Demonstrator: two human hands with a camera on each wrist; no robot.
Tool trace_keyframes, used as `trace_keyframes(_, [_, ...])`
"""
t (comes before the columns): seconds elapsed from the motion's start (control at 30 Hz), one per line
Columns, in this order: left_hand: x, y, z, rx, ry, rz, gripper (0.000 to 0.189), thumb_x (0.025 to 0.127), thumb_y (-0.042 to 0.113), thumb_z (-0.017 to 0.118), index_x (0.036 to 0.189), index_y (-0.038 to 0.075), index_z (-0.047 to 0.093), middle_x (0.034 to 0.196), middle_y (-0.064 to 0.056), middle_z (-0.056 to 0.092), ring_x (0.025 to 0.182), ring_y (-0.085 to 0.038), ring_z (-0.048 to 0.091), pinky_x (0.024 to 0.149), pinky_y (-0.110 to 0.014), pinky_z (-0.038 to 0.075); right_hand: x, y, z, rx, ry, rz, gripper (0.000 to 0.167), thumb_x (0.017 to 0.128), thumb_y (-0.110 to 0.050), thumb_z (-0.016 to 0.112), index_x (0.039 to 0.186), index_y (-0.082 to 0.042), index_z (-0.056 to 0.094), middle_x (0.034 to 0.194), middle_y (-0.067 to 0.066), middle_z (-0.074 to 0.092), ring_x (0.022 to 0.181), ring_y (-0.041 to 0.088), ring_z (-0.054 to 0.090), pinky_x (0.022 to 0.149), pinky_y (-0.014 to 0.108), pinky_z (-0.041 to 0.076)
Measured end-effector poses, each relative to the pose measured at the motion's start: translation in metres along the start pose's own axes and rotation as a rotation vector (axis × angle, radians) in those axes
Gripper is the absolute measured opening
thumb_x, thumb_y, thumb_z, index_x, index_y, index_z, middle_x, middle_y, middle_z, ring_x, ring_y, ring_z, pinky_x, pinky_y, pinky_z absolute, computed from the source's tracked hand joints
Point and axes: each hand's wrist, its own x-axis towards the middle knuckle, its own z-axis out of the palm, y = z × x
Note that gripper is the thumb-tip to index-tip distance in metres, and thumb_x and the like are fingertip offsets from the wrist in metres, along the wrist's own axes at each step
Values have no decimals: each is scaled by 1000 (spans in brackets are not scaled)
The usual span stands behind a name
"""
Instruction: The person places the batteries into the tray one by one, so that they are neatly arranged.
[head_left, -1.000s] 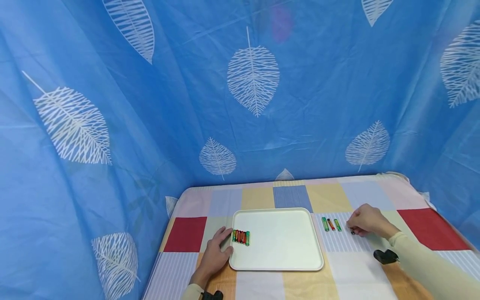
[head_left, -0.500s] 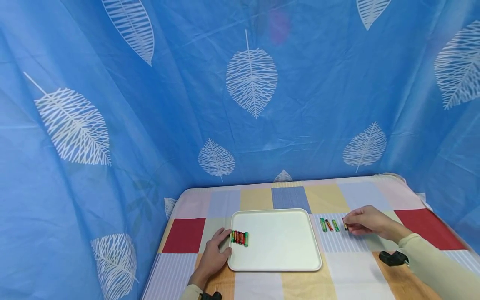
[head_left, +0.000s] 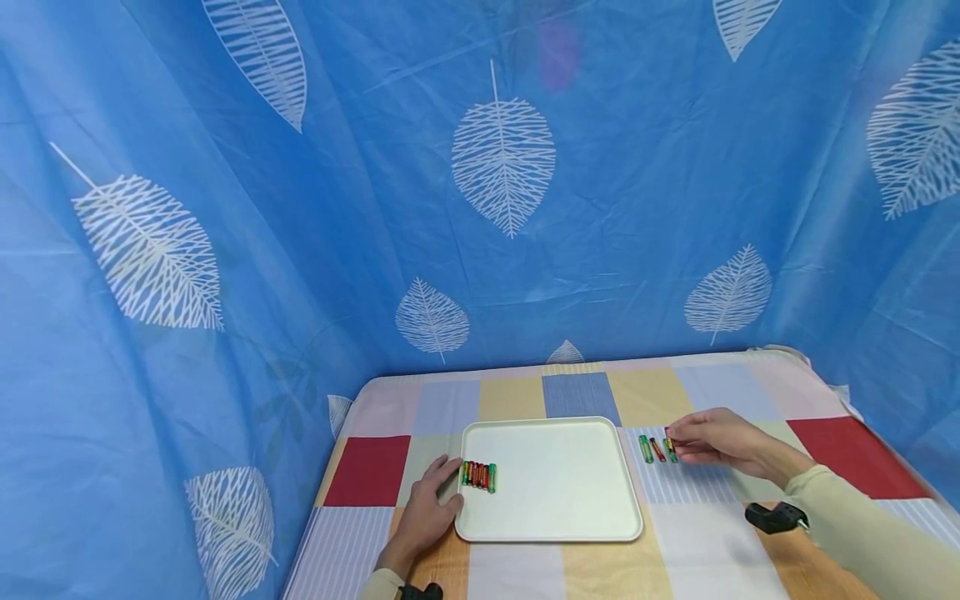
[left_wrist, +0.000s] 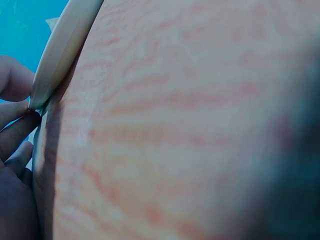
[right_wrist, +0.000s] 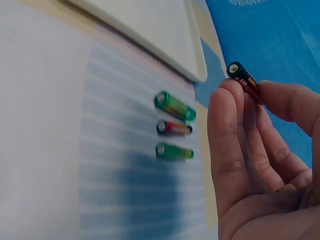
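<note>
My right hand (head_left: 712,437) is raised over the striped cloth, pinching a black-and-red battery (right_wrist: 245,82) between thumb and fingertips, its metal tip exposed. Beneath it on the cloth lie a larger green battery (right_wrist: 174,106), a red-and-black battery (right_wrist: 174,128) and a smaller green battery (right_wrist: 174,151), side by side. At the left rim of the white tray (head_left: 555,500), my left hand (head_left: 426,512) rests with thumb and fingers spread against the edge. Close to those fingertips, inside the tray, several red and green batteries (head_left: 480,476) stand in a tight row.
A patchwork tablecloth (head_left: 525,571) covers the table under everything. Blue curtains (head_left: 337,208) with white leaf prints hang behind and along the sides. Black wrist-worn devices (head_left: 776,517) sit by the sleeves.
My right hand has lifted the black-and-red battery off the cloth and carried it left, over the smaller green one. The left hand stays at the tray's rim.
</note>
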Motion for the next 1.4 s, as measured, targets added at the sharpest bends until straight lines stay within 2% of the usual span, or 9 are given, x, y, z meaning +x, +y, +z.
trace_keyframes(0.23, [0,0,-1,0,-3,24,60,94,8,71,154,8,63,168,-29,45,155,-57,41,123,-77,33,5,-2,19,2,-21,-5,45,105,-20,72,136,13,65,99,8,79,83,15,79,83,34,68])
trace_keyframes(0.4, [0,-1,0,-10,2,25,60,94,7,71,154,7,63,167,-30,45,155,-57,41,124,-76,33,10,-1,30,22,-84,-45,37,106,-18,71,129,11,69,98,7,80,84,13,79,83,34,68])
trace_keyframes(0.5, [0,-1,1,-12,2,7,60,94,9,70,154,8,63,168,-28,45,156,-56,40,125,-75,32,13,0,36,28,-93,-47,34,105,-18,72,125,9,72,97,6,80,84,13,79,83,33,68])
trace_keyframes(0.67, [1,-1,2,-10,1,-11,60,94,10,71,154,9,63,169,-28,44,156,-57,40,125,-77,31,18,2,47,26,-97,-40,35,105,-17,72,127,11,71,96,6,81,83,13,79,82,33,68])
trace_keyframes(0.93, [0,-1,1,10,2,5,61,92,9,72,153,9,64,168,-30,45,155,-57,41,124,-76,32,24,4,67,44,-124,-46,39,106,-15,70,132,14,68,97,7,81,84,14,79,80,32,68])
trace_keyframes(1.4, [-2,1,2,10,12,-15,61,93,10,73,153,11,65,168,-27,45,155,-56,41,123,-79,30,35,5,101,72,-181,-47,37,103,-15,73,127,13,70,91,8,81,78,11,77,74,28,67])
